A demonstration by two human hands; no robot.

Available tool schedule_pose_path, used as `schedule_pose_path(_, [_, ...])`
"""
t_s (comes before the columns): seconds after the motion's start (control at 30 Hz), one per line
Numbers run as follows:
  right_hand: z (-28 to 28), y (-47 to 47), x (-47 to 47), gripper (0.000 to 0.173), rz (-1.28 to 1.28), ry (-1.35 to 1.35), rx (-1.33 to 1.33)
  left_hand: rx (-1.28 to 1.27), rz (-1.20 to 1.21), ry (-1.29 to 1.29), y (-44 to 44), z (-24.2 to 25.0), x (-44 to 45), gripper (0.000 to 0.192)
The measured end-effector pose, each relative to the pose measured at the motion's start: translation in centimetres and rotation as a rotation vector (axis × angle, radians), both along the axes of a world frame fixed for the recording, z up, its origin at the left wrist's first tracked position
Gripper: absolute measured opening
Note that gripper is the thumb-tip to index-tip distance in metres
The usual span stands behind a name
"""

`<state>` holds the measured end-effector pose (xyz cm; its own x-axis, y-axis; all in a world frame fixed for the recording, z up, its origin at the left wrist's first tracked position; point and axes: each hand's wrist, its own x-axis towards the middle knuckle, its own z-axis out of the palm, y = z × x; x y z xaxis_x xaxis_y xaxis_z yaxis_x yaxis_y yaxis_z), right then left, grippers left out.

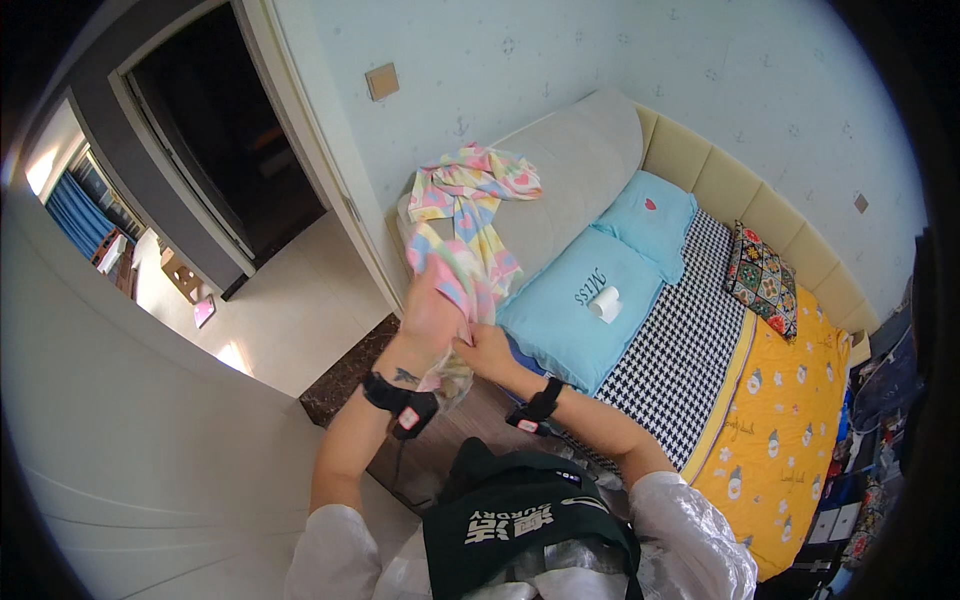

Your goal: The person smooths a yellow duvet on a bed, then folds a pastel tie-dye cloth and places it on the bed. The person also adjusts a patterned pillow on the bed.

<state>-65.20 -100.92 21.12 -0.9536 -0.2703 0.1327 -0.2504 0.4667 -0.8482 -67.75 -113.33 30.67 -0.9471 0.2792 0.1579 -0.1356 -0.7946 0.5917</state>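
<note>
My left hand (431,319) is raised in front of me, blurred, with a pastel patterned garment (454,274) bunched over and beside its fingers. The fingers themselves are largely hidden by the cloth. Close beside it, my right hand (486,354) pinches the lower edge of the same fabric. Part of the cloth hangs between my wrists. Beyond my hands, a pastel heart-print garment (476,180) lies crumpled on a grey bolster (577,161). I cannot tell whether it joins the piece in my hands.
On the bed are a large blue pillow (581,311), a white roll (604,304), a smaller blue pillow (649,217), a patterned cushion (763,279) and a yellow quilt (772,435). A cream headboard (720,172) curves behind. A doorway frame (322,150) stands left.
</note>
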Motion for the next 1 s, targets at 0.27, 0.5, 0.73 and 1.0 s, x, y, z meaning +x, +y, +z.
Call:
schedule_pose_path(0.27, [3.6, 4.5, -2.1, 0.018, -0.018, 0.221, -0.303, 0.01, 0.17, 0.371, -9.0, 2.3, 1.9, 0.057])
schedule_pose_path(0.5, [5.6, -1.9, 3.4, 0.026, 0.288, 0.258, 0.049, -0.297, 0.077, -0.336, 0.2, -12.6, 6.4, 0.045])
schedule_pose_path(0.73, [6.3, 5.6, 6.1, 0.026, 0.451, 0.043, -0.203, -0.365, -0.133, 0.03, -5.3, -5.8, 8.2, 0.044])
schedule_pose_path(1.0, [0.4, 10.1, 3.9, 0.025, 0.08, 0.031, -0.204, -0.017, -0.339, -0.223, -8.2, -4.9, 7.7, 0.039])
